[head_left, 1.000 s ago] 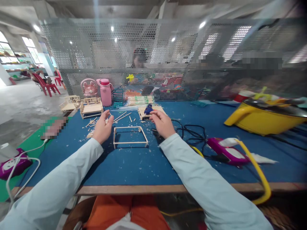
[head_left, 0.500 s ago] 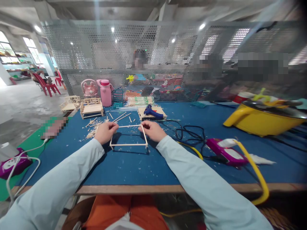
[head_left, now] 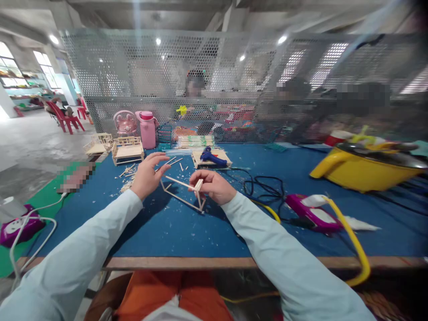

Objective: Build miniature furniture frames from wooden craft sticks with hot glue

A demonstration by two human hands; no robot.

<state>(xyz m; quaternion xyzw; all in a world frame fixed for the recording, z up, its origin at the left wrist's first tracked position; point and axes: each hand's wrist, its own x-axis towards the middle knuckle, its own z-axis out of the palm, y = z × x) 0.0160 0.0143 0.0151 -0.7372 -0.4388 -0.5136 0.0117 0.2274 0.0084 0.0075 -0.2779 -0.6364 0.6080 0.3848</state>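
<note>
Here, mid-picture, the right hand (head_left: 216, 186) pinches a pale, rectangular wooden-stick frame (head_left: 180, 183); the left hand (head_left: 147, 176), fingers apart, hovers just beside it. Probably light, stiff but fragile, it suits corner holds.

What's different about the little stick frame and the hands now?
The stick frame got grabbed, turned and tilted; the right hand holds it. The left hand held it too, then opened; whether it still touches is unclear. The pink flask and yellow pot stayed put.
</note>
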